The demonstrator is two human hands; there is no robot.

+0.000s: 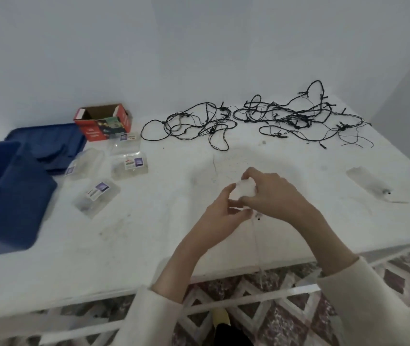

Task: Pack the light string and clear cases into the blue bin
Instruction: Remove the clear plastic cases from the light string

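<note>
Head view: left hand (224, 211) and right hand (271, 196), grip pinched on a small pale item (245, 188); limp, snag-prone light string (281, 114), at 1 o'clock on the desk (149, 233), likely best gathered by bundled loops.

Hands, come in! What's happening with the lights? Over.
Status: left hand, right hand both grip small white bundle. Tangled light string at far side of table; clear cases beside blue bin, unpacked. Nothing blocks the bin.

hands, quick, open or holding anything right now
Left hand: closed, pinching the small white bundle.
Right hand: closed, gripping the same bundle from above.
</note>
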